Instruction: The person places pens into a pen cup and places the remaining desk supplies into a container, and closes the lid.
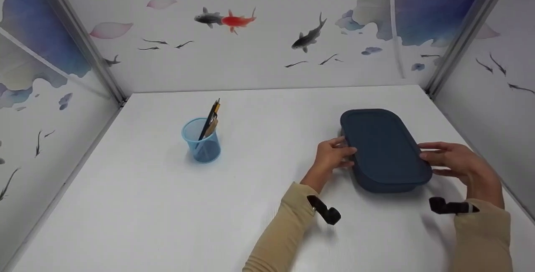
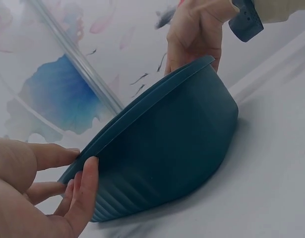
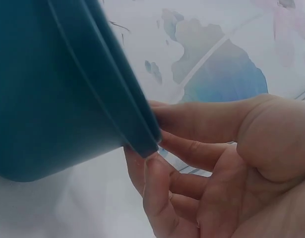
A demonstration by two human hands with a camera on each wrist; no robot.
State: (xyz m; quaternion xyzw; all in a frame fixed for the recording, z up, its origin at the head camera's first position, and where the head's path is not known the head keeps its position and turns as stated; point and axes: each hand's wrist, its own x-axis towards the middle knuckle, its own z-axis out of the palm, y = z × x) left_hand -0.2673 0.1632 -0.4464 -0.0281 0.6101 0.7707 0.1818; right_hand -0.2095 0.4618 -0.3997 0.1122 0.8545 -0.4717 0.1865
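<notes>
A dark blue lidded storage box (image 1: 384, 146) with rounded corners sits on the right part of the white table, its lid on. At its left side my left hand (image 1: 332, 155) pinches the lid's rim between fingers and thumb. Opposite, my right hand (image 1: 455, 161) grips the rim on the right side. The left wrist view shows ribbed lines low on the box's wall (image 2: 167, 144), near the left fingers (image 2: 85, 193). In the right wrist view, the right thumb (image 3: 207, 119) lies along the lid's edge and the other fingers reach below it. What the box holds is hidden.
A light blue mesh pen cup (image 1: 205, 151) with several pens or pencils (image 1: 210, 119) stands left of the box. White panels (image 1: 267, 67) printed with fish and petals enclose the table (image 1: 167, 213) at the back and both sides. Each wrist carries a small black camera (image 1: 326, 211).
</notes>
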